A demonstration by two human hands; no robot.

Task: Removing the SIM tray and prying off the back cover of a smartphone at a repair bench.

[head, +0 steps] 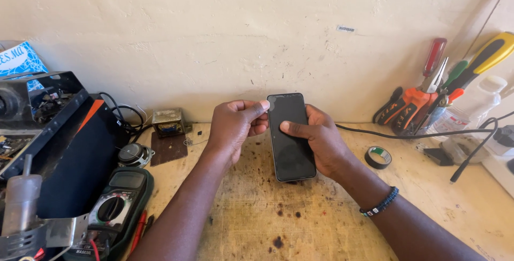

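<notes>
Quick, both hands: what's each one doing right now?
Left hand: closed, pinching the top left corner of the black smartphone.
Right hand: closed around the smartphone's right side, thumb across the dark screen.

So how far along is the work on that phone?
Nothing looks done yet: the black phone is in one piece, its screen dark. The right hand grips it, thumb across the glass, while the left hand pinches its top corner. The multimeter and the screwdrivers by the wall lie untouched.
</notes>
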